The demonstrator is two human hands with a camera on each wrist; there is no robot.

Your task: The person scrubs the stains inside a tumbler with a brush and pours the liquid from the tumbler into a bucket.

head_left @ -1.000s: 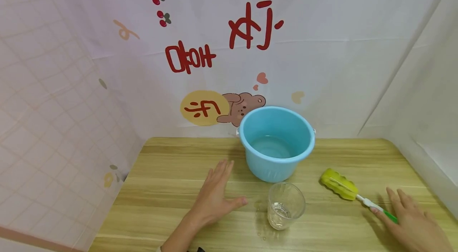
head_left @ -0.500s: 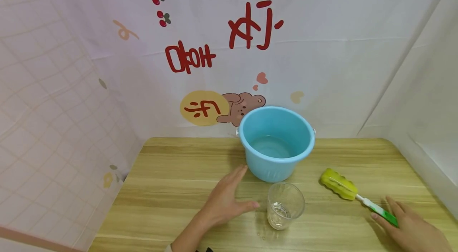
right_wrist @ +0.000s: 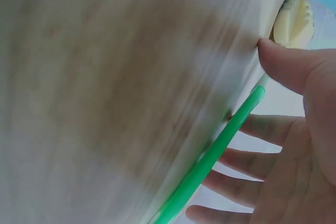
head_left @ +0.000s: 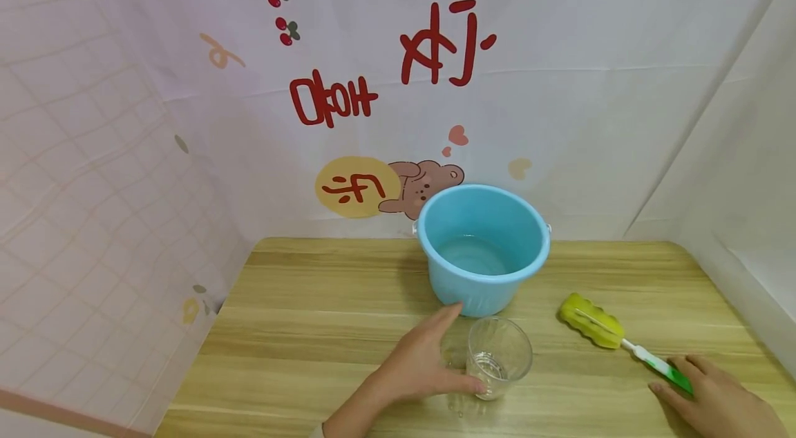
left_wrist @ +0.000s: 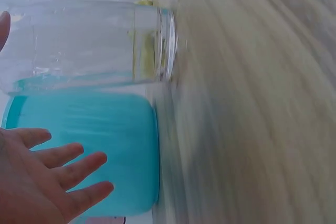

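A clear glass with a little water at the bottom stands upright on the wooden table. My left hand reaches around its left side, thumb and fingers spread. In the left wrist view the fingers are apart from the glass, with the blue bucket behind them. A cup brush with a yellow sponge head and a white and green handle lies on the right. My right hand is at the handle's end. In the right wrist view its fingers extend beyond the green handle, and the thumb stays off it.
The light-blue bucket with water inside stands just behind the glass, near the back wall. Wet drops lie on the table by the glass. Printed cloth hangs around the back and sides.
My left hand has moved right, from beside the glass to around its left side. My right hand has lowered toward the brush handle. Glass, bucket and brush have stayed in place.
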